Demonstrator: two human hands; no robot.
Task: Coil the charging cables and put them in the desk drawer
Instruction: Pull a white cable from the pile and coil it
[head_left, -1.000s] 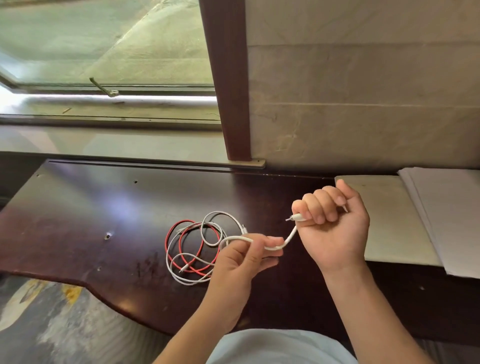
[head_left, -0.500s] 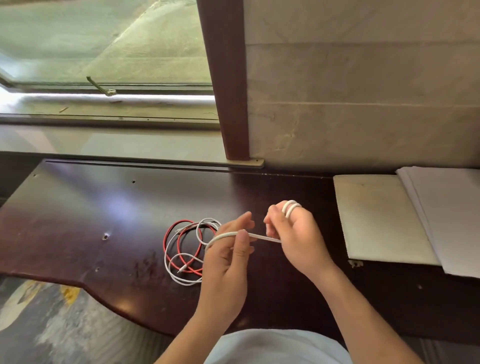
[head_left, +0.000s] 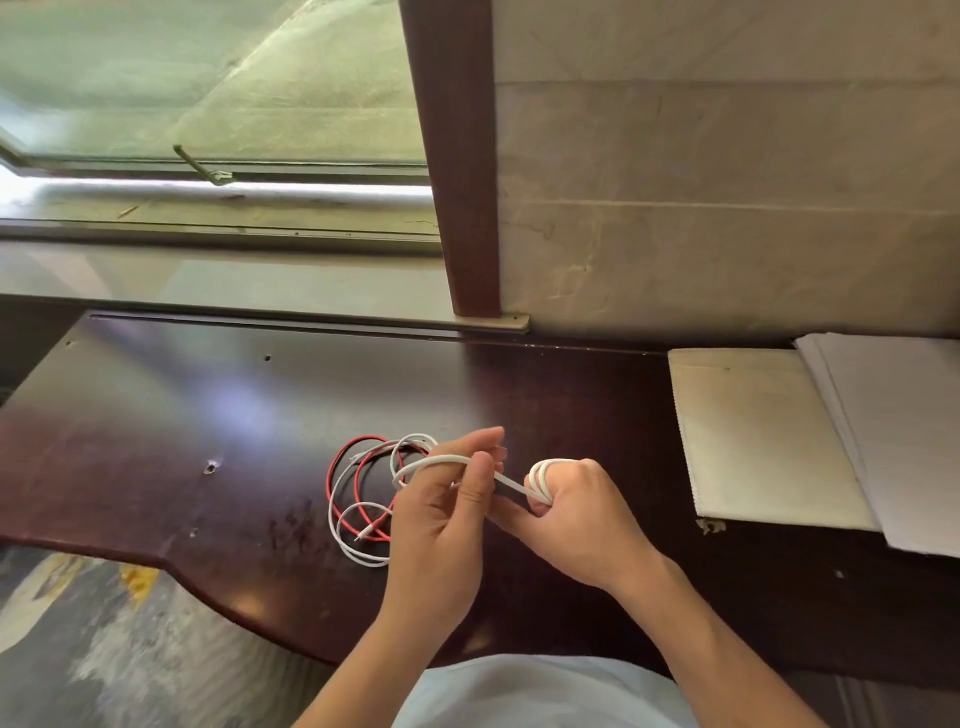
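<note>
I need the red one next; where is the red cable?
In the head view the red cable lies looped on the dark desk, tangled with white cable, just left of the left hand.

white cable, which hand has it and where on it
Both. The right hand holds the white cable at its end, looped around the fingers; the left hand pinches the stretch just beyond. The rest lies on the desk.

White cable (head_left: 540, 470) and red cable (head_left: 358, 486) on a dark reddish-brown desk (head_left: 156, 415) (glossy); cream pad (head_left: 758, 436), white papers (head_left: 904, 431) at right.
</note>
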